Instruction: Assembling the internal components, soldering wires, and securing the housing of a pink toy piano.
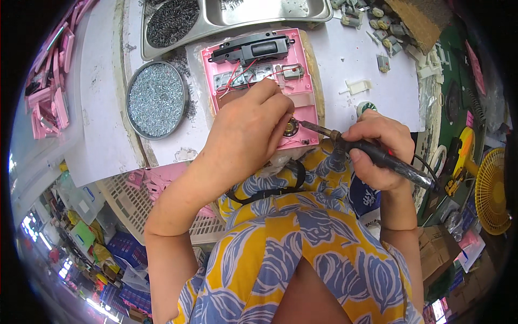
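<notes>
The right hand (386, 129), at 4 o'clock of the pink case (303, 54), is gripping a soldering iron (396, 166) by its black handle, the tip pointing toward 10 o'clock and sitting just beside the speaker (292, 127); whether they are touching, I cannot tell. The left hand (248, 124) is reaching in from 7 o'clock, its fingers bunching over the case near the speaker; whether they are pinching anything, I cannot tell. The case is lying open on the table, with the speaker sitting at its 5 o'clock, a motor (294, 72) at 2 and a black module (264, 48) at 12, while red wires (232, 81) are running between. Around the case, a dish (129, 102) of screws is standing at 9 o'clock, a metal tray (259, 11) at 12, loose motors (380, 24) are lying at 2 and a white bracket (359, 86) at 3. Between 4 and 5, a blue bag (364, 197) is showing white lettering. Farther out at 4, a yellow fan (491, 191) is standing.
</notes>
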